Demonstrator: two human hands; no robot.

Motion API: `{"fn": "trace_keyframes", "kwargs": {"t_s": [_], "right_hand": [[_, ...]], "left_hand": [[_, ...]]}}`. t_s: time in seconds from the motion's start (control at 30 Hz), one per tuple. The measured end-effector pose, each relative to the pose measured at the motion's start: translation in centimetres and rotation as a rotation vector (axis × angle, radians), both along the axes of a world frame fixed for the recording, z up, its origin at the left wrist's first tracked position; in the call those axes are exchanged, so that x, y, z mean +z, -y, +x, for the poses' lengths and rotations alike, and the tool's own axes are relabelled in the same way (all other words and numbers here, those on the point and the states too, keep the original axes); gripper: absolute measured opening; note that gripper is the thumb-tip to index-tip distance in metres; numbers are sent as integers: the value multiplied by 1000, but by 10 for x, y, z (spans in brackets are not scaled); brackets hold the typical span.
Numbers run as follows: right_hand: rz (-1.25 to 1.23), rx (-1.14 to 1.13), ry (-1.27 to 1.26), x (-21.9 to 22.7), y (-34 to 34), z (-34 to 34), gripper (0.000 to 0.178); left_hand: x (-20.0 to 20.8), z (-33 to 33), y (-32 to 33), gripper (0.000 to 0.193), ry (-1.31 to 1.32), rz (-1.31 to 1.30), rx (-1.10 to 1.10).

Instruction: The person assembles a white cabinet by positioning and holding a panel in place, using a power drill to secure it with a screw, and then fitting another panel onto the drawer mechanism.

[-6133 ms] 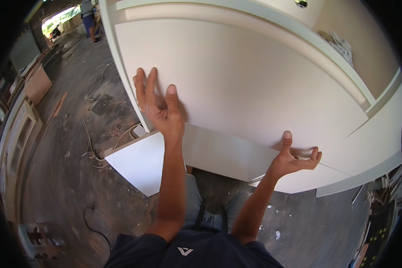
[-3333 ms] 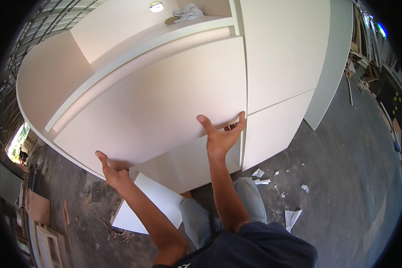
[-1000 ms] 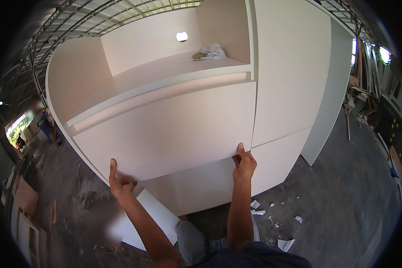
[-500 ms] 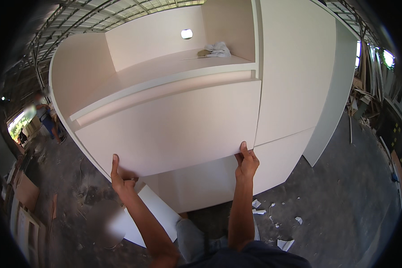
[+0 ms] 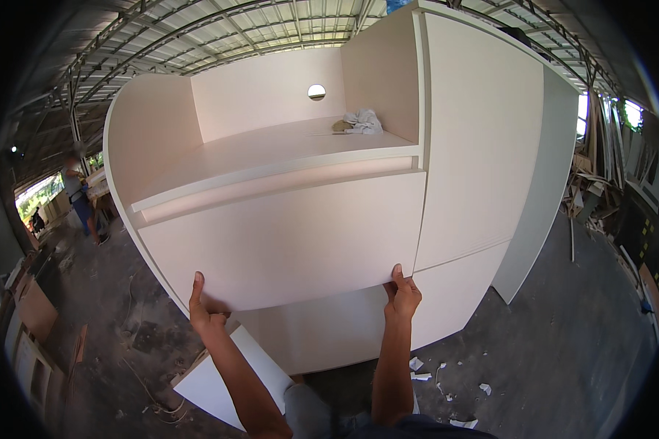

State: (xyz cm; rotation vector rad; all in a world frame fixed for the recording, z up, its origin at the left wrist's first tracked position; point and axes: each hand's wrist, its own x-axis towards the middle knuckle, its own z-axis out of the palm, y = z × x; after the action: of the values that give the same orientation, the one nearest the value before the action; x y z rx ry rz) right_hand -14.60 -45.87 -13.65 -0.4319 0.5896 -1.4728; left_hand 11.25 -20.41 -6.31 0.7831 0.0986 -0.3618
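Note:
A wide white drawer front [image 5: 293, 238] sits across the cabinet below its open shelf. My left hand [image 5: 206, 307] grips its lower left corner, thumb on the face and fingers curled under the edge. Near the lower right corner, my right hand [image 5: 402, 294] holds the same edge in the same way, thumb upright on the face. The fingertips behind the panel are hidden. Below the panel, an open bay of the cabinet shows between my forearms. Above it, a narrow gap separates its top edge from the shelf [image 5: 271, 155].
A crumpled white cloth [image 5: 362, 121] lies on the shelf. Tall white doors [image 5: 483, 132] close the cabinet's right side. A loose white panel [image 5: 227, 380] leans by my left forearm. Scraps [image 5: 485, 388] litter the floor at right. Another person [image 5: 79, 196] stands far left.
The view has tilted upward, so the cabinet and my hands sit lower in the picture. Both hands keep their grip on the drawer front, which shows no clear shift against the cabinet.

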Motion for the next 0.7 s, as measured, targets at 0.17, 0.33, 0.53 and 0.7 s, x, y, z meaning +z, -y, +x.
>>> {"fn": "trace_keyframes", "kwargs": {"t_s": [0.17, 0.33, 0.53, 0.7], "right_hand": [[-8, 2, -5, 3, -3, -2, 15], [-9, 9, -18, 2, -4, -1, 12], [-16, 27, -35, 0, 0, -1, 13], [-37, 49, -26, -3, 1, 0, 19]], "left_hand": [[2, -6, 4, 69, 3, -48, -2], [-9, 3, 1, 82, 68, -63, -38], [-1, -3, 8, 67, 45, -168, 73], [-16, 16, 10, 71, 27, -209, 96]]}}
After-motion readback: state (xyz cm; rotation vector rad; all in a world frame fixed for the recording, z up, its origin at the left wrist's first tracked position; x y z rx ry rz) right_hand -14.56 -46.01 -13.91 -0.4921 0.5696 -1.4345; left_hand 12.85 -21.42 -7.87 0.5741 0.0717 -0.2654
